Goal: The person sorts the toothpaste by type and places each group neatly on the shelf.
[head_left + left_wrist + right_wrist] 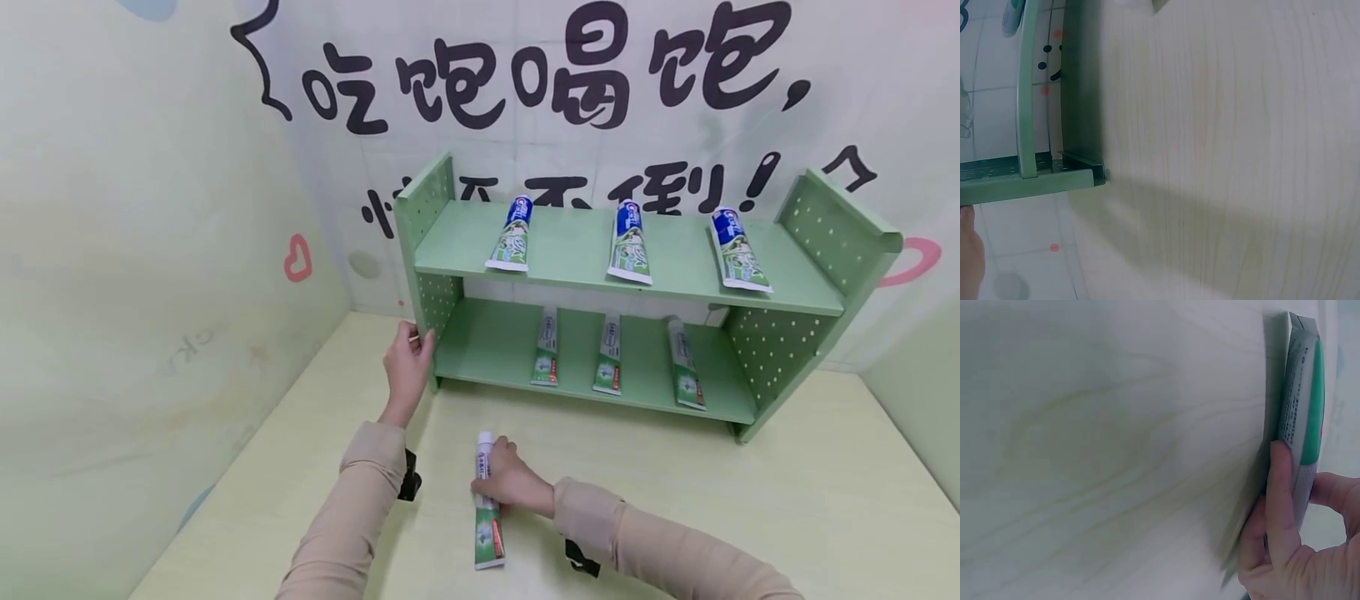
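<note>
My right hand [513, 477] grips a toothpaste tube [489, 533], thumb on one side and fingers on the other. The tube has a white cap, a silvery upper part and a green lower end; the cap points toward the shelf. In the right wrist view, the tube [1300, 406] is close over the table; whether it touches is unclear. My left hand [407, 367] holds the left side panel of the green two-tier shelf [570, 250] with bent fingers. Only part of that hand [969, 250] shows in the left wrist view, against the panel's outer face.
Three blue, white and green tubes, one a Crest tube [630, 242], lie on the upper tier. The lower tier bears three silver-and-green tubes, including a middle tube [608, 354]. The pale table [675, 492] meets a wall [172, 208] on the left and a lettered wall behind.
</note>
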Tool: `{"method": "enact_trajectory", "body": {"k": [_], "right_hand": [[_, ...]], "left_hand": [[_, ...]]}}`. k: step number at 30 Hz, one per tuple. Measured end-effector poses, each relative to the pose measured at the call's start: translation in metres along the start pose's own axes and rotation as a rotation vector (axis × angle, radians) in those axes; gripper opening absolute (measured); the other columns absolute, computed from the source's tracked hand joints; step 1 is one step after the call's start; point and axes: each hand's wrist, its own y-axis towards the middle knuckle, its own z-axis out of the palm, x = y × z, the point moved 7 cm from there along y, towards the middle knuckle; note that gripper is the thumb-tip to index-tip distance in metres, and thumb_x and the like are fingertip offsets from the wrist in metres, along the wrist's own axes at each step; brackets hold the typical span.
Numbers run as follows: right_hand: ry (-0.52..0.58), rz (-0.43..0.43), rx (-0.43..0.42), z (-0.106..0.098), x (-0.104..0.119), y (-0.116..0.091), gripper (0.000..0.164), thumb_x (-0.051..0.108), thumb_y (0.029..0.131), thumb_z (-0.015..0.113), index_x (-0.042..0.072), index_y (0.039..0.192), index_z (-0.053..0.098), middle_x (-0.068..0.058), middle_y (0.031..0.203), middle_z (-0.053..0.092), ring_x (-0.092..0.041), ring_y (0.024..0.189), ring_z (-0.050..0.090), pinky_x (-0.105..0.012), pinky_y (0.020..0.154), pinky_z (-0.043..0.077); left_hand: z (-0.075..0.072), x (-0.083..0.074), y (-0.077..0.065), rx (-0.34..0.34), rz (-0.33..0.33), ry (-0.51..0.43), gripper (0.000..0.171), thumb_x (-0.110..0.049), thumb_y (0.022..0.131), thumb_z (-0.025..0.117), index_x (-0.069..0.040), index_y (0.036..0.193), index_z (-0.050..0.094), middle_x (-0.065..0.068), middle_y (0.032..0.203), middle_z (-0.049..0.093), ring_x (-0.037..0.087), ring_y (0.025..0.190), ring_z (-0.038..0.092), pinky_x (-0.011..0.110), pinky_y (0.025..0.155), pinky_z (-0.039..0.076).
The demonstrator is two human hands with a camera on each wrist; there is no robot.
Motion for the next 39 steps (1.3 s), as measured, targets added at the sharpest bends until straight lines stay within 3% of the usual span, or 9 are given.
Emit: {"method": "enact_trajectory", "body": {"k": [6,14,20,26,31,39], "right_hand": [[-0.035,-0.004,0.031,-0.003,0.001,0.002,0.060,0.003,0.075,0.068,-0.015,0.117,0.029,-0.020,0.089,0.042,-0.023,0.061,0.053,-0.030,0.042,0.052],[0.019,-0.017,0.128,-0.014,0.009,0.004,0.056,0.007,0.078,0.068,-0.014,0.115,0.032,-0.014,0.073,0.054,-0.020,0.050,0.057,-0.030,0.041,0.054],[0.039,-0.036,0.115,-0.035,0.025,0.010,0.040,0.005,0.077,0.067,-0.008,0.103,0.039,-0.015,0.075,0.055,-0.019,0.053,0.058,-0.037,0.049,0.057],[0.069,-0.064,0.116,-0.050,0.039,0.020,0.027,0.004,0.079,0.065,-0.006,0.097,0.048,-0.017,0.076,0.060,-0.020,0.056,0.061,-0.034,0.049,0.057],[0.087,-0.040,0.091,-0.061,0.043,0.028,0.039,0.006,0.081,0.064,-0.007,0.109,0.040,-0.017,0.085,0.055,-0.022,0.063,0.062,-0.032,0.049,0.057],[0.108,-0.015,0.020,-0.079,0.052,0.049,0.038,0.006,0.081,0.064,-0.007,0.110,0.043,-0.020,0.092,0.057,-0.027,0.074,0.063,-0.031,0.051,0.058]], "left_hand": [[0.002,0.000,0.000,0.007,0.004,-0.006,0.021,-0.018,0.090,0.057,0.003,0.095,0.051,0.024,0.104,0.064,0.033,0.095,0.066,0.037,0.077,0.058],[0.000,-0.001,0.001,-0.002,0.017,0.002,0.022,-0.017,0.090,0.057,0.003,0.095,0.051,0.025,0.103,0.064,0.034,0.093,0.066,0.037,0.076,0.058],[0.001,-0.002,0.001,0.006,0.012,0.007,0.022,-0.019,0.090,0.057,0.002,0.095,0.051,0.024,0.103,0.065,0.033,0.094,0.066,0.037,0.076,0.058],[-0.001,-0.001,0.000,0.001,-0.005,0.013,0.022,-0.018,0.090,0.057,0.002,0.095,0.051,0.024,0.103,0.065,0.033,0.094,0.066,0.037,0.076,0.058],[-0.001,0.000,0.000,0.016,-0.027,0.030,0.022,-0.019,0.090,0.057,0.001,0.096,0.051,0.023,0.103,0.064,0.032,0.094,0.066,0.036,0.076,0.058],[-0.002,0.000,-0.003,0.018,-0.031,0.025,0.021,-0.017,0.090,0.057,0.001,0.097,0.051,0.022,0.104,0.064,0.032,0.094,0.066,0.035,0.076,0.058]]}}
